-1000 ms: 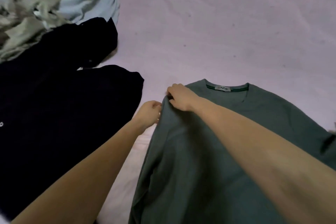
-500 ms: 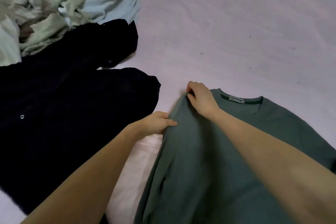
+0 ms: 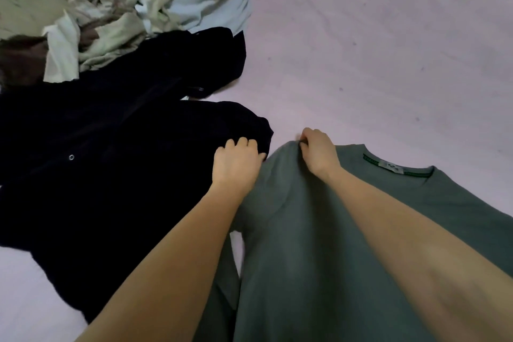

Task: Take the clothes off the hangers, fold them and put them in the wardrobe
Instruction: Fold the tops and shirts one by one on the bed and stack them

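Green sweater (image 3: pixel 319 244) spread flat on pink bedsheet (image 3: pixel 374 50), at about 5 o'clock of the view, collar label (image 3: pixel 392 167) toward 2 o'clock. Right hand (image 3: pixel 319 151) with fingers curled, pinching the shoulder edge of the sweater. Left hand (image 3: pixel 236 164) just beside it at 9 o'clock, fingers bent at the sweater's edge; cannot tell if cloth is really gripped. Black garment (image 3: pixel 111 161) lying at 9 o'clock, touching the sweater. Heap of pale clothes (image 3: pixel 138 3) at 11 o'clock.
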`<state>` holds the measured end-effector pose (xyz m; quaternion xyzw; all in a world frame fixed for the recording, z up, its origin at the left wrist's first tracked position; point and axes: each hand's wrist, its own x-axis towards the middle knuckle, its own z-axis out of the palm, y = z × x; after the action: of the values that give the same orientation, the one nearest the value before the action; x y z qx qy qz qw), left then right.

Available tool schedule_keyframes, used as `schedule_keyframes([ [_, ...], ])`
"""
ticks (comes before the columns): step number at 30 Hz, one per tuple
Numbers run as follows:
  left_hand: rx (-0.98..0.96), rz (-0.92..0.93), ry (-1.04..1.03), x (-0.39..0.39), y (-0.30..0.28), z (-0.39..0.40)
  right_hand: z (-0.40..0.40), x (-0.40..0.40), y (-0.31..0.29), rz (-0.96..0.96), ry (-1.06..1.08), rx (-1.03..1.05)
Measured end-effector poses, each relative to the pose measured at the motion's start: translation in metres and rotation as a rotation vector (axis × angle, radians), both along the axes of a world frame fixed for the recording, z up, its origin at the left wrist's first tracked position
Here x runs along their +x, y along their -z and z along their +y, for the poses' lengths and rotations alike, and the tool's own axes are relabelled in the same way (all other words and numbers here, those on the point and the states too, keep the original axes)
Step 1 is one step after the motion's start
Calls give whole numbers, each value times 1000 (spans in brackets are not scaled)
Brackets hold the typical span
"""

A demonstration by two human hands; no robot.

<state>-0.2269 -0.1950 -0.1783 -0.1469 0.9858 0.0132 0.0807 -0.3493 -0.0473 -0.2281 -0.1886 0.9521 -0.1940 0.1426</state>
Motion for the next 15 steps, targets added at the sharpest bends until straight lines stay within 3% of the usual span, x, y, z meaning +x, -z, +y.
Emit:
schedule_keyframes([
  [2,17,73,158,5,12,10,1,-2,7,3,-17,-2],
  [5,-20,-37,485,13,23,12,1,-5,14,2,-16,-4],
  [9,-70,-158,298,5,23,5,-1,-1,14,8,-22,-80],
  [12,-86,18,444,-12,25,19,13,3,6,157,1,-99],
  [14,37,118,592,-30,31,32,34,-5,1,212,16,34],
  [15,103,70,640,-39,31,39,45,-10,-1,215,5,119],
])
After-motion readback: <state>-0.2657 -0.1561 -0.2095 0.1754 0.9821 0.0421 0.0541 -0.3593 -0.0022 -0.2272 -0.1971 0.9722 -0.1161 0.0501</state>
